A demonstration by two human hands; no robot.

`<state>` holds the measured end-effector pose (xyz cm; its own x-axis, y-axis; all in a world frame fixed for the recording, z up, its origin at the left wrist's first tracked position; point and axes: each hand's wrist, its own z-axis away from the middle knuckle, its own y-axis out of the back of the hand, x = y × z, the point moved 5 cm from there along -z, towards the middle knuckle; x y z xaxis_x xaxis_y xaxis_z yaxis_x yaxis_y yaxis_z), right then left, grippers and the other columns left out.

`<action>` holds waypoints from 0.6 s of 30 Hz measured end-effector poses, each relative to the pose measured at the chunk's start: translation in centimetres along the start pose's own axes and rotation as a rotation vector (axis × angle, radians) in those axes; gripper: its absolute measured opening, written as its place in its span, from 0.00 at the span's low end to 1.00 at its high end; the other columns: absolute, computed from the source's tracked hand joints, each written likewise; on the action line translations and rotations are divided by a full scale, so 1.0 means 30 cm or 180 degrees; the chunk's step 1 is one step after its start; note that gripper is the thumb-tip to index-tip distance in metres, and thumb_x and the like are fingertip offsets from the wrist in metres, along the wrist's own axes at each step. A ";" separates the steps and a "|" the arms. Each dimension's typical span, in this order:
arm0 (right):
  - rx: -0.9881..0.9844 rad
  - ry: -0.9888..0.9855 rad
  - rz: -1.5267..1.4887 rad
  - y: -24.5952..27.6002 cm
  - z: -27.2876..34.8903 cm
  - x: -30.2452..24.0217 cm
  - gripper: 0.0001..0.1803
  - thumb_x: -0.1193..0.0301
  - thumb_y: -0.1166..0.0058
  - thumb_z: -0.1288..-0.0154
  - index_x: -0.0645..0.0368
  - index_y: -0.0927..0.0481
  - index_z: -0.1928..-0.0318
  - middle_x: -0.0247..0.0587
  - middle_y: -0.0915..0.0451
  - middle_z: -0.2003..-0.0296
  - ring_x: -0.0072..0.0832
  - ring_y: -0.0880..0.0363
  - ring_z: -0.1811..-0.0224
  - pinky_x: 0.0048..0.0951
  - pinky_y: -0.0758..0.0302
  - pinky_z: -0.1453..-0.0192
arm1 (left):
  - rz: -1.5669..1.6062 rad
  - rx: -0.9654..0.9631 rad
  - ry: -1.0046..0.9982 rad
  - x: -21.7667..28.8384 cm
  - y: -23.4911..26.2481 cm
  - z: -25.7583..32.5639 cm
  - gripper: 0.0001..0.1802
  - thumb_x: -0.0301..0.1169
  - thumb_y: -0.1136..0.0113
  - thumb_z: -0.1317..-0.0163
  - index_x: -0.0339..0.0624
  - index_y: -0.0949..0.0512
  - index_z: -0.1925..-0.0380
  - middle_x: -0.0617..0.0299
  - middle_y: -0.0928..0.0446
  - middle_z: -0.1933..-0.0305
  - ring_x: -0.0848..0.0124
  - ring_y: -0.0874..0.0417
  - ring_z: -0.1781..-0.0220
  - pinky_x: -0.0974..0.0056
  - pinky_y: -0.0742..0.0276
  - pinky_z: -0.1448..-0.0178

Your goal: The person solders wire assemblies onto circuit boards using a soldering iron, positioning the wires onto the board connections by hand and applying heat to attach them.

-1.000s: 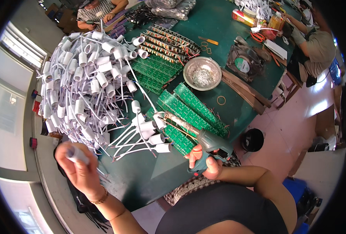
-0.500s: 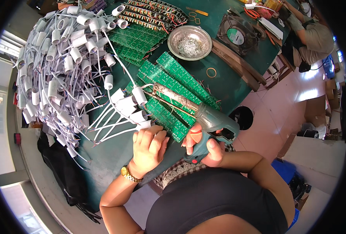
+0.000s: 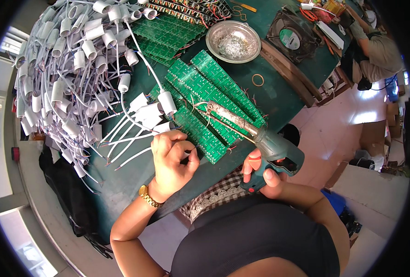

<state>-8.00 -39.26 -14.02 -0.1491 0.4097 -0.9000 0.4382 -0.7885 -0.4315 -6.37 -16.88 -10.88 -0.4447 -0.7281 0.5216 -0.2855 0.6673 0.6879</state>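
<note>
A green worktop [image 3: 122, 196] stretches from the lower left of the frame to the upper right. Over its upper left rises a heap of white sockets [image 3: 57, 91] with pale cables. Several green circuit boards [image 3: 209, 90] lie side by side, slanting through the middle of the frame, and more boards [image 3: 165, 39] lie above them, right of the heap. At the left, beside the worktop's edge, is a black bag [image 3: 71, 194]. Right of centre is a soldering gun [image 3: 281, 147], its metal end above the middle boards. Toward the upper right are a fan [image 3: 286, 37], two brown bars [image 3: 290, 76] and a metal bowl [image 3: 215, 36] of silvery bits.

The right hand [image 3: 277, 183], right of lower centre, has a closed grip, fingers and thumb wrapped round the gun's handle. The left hand [image 3: 173, 159], near the centre, has its fingers curled and the thumb close to them; I cannot tell whether its grip has hold of anything. Just past its fingers lies a small bunch of sockets [image 3: 150, 111], left of the middle boards. A gold watch [image 3: 148, 196] circles the left wrist, and a rubber band [image 3: 257, 80] lies below the bowl.
</note>
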 end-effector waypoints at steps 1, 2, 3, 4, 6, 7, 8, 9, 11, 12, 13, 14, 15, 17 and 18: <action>-0.0024 0.0075 0.0066 -0.006 0.004 -0.003 0.26 0.55 0.50 0.32 0.56 0.33 0.41 0.47 0.26 0.64 0.29 0.25 0.67 0.33 0.28 0.62 | 0.0047 0.0015 0.0154 -0.009 0.000 0.000 0.11 0.19 0.36 0.61 0.43 0.23 0.75 0.58 0.27 0.62 0.62 0.28 0.60 0.61 0.31 0.55; -0.0032 0.0066 0.0082 -0.004 0.009 -0.004 0.26 0.55 0.50 0.32 0.56 0.33 0.41 0.47 0.26 0.64 0.29 0.25 0.67 0.33 0.28 0.62 | 0.0056 0.0031 0.0164 -0.011 -0.002 0.000 0.11 0.19 0.36 0.61 0.43 0.23 0.75 0.58 0.27 0.62 0.62 0.28 0.60 0.61 0.31 0.55; -0.0145 0.0069 0.0084 -0.005 0.015 -0.005 0.25 0.54 0.51 0.32 0.55 0.33 0.41 0.47 0.26 0.64 0.30 0.25 0.66 0.32 0.28 0.61 | 0.0102 0.0064 0.0264 -0.018 -0.003 0.000 0.10 0.19 0.36 0.61 0.42 0.24 0.76 0.57 0.27 0.62 0.61 0.28 0.60 0.61 0.31 0.54; -0.0258 0.0072 0.0083 -0.007 0.025 -0.006 0.25 0.54 0.51 0.32 0.54 0.33 0.41 0.46 0.26 0.64 0.30 0.25 0.66 0.31 0.28 0.61 | 0.0147 0.0095 0.0364 -0.024 -0.006 0.001 0.10 0.19 0.36 0.62 0.42 0.24 0.77 0.57 0.27 0.61 0.61 0.28 0.60 0.60 0.31 0.54; -0.0245 -0.0178 -0.0104 0.000 0.048 -0.002 0.26 0.55 0.49 0.33 0.58 0.32 0.42 0.43 0.26 0.64 0.28 0.24 0.63 0.30 0.27 0.59 | 0.0084 0.0124 0.0361 -0.025 -0.010 0.003 0.10 0.19 0.37 0.62 0.42 0.24 0.77 0.58 0.26 0.62 0.61 0.28 0.60 0.60 0.31 0.55; -0.0330 -0.0242 0.0264 0.008 0.053 0.001 0.27 0.55 0.47 0.35 0.60 0.32 0.43 0.41 0.25 0.63 0.27 0.24 0.63 0.30 0.26 0.58 | 0.0031 0.0153 0.0345 -0.022 -0.015 0.002 0.10 0.19 0.37 0.62 0.42 0.25 0.77 0.58 0.26 0.62 0.61 0.28 0.61 0.60 0.31 0.55; -0.0402 -0.0313 0.0636 0.013 0.065 -0.002 0.29 0.56 0.45 0.37 0.63 0.31 0.43 0.39 0.24 0.62 0.26 0.23 0.63 0.30 0.25 0.57 | -0.0008 0.0174 0.0333 -0.018 -0.017 0.003 0.10 0.19 0.38 0.63 0.43 0.25 0.77 0.59 0.26 0.62 0.62 0.29 0.61 0.60 0.31 0.56; -0.0335 -0.0381 0.1027 0.019 0.073 -0.021 0.27 0.59 0.43 0.40 0.66 0.29 0.47 0.36 0.21 0.63 0.25 0.20 0.63 0.29 0.24 0.58 | 0.0011 0.0191 0.0324 -0.015 -0.012 -0.002 0.10 0.19 0.38 0.63 0.43 0.26 0.78 0.59 0.26 0.63 0.62 0.29 0.62 0.61 0.31 0.56; -0.0419 -0.0207 0.1441 0.046 0.099 -0.031 0.26 0.60 0.43 0.41 0.64 0.28 0.48 0.36 0.21 0.65 0.27 0.20 0.63 0.29 0.24 0.59 | 0.0011 0.0193 0.0319 -0.022 -0.016 -0.006 0.10 0.19 0.38 0.63 0.43 0.26 0.78 0.59 0.26 0.63 0.62 0.29 0.62 0.61 0.31 0.56; -0.0509 -0.0010 0.1869 0.045 0.099 -0.041 0.24 0.62 0.43 0.42 0.63 0.27 0.49 0.35 0.20 0.66 0.28 0.19 0.64 0.29 0.23 0.60 | 0.0012 0.0213 0.0299 -0.022 -0.017 -0.005 0.10 0.19 0.38 0.63 0.43 0.25 0.78 0.59 0.26 0.63 0.62 0.29 0.62 0.61 0.31 0.56; -0.0560 -0.0134 0.1962 0.046 0.092 -0.058 0.22 0.64 0.40 0.48 0.61 0.25 0.53 0.35 0.20 0.68 0.33 0.19 0.67 0.31 0.23 0.62 | 0.0009 0.0206 0.0333 -0.024 -0.017 0.000 0.10 0.19 0.37 0.63 0.43 0.25 0.78 0.59 0.26 0.62 0.62 0.29 0.62 0.61 0.31 0.55; -0.0563 -0.0141 0.1965 0.053 0.100 -0.057 0.22 0.64 0.40 0.48 0.61 0.25 0.53 0.35 0.20 0.68 0.33 0.19 0.67 0.31 0.23 0.62 | 0.0013 0.0209 0.0340 -0.025 -0.016 0.001 0.10 0.19 0.37 0.63 0.43 0.25 0.78 0.59 0.26 0.62 0.62 0.29 0.62 0.61 0.31 0.55; -0.0555 -0.0187 0.2240 0.070 0.117 -0.049 0.21 0.64 0.39 0.50 0.60 0.24 0.55 0.36 0.20 0.68 0.35 0.20 0.68 0.32 0.24 0.64 | 0.0038 0.0204 0.0345 -0.026 -0.016 0.001 0.10 0.19 0.37 0.62 0.43 0.25 0.78 0.59 0.26 0.62 0.62 0.29 0.62 0.61 0.31 0.55; -0.0547 -0.0241 0.2523 0.093 0.159 -0.023 0.21 0.64 0.38 0.52 0.59 0.23 0.57 0.37 0.21 0.68 0.36 0.20 0.69 0.32 0.24 0.65 | 0.0073 0.0203 0.0356 -0.024 -0.015 0.000 0.10 0.19 0.37 0.62 0.43 0.25 0.77 0.59 0.26 0.62 0.62 0.29 0.62 0.61 0.31 0.55; -0.0354 -0.0503 0.2285 0.115 0.185 0.005 0.21 0.64 0.37 0.54 0.59 0.22 0.58 0.38 0.21 0.69 0.36 0.21 0.70 0.33 0.25 0.67 | 0.0032 0.0205 0.0351 -0.021 -0.016 0.000 0.10 0.19 0.38 0.62 0.43 0.25 0.77 0.59 0.26 0.62 0.62 0.29 0.62 0.61 0.31 0.55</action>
<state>-11.42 -44.46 -15.99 0.0857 -0.2663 -0.9601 0.5619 -0.7828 0.2673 -5.95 -16.74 -11.53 -0.3527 -0.7318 0.5831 -0.3370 0.6807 0.6505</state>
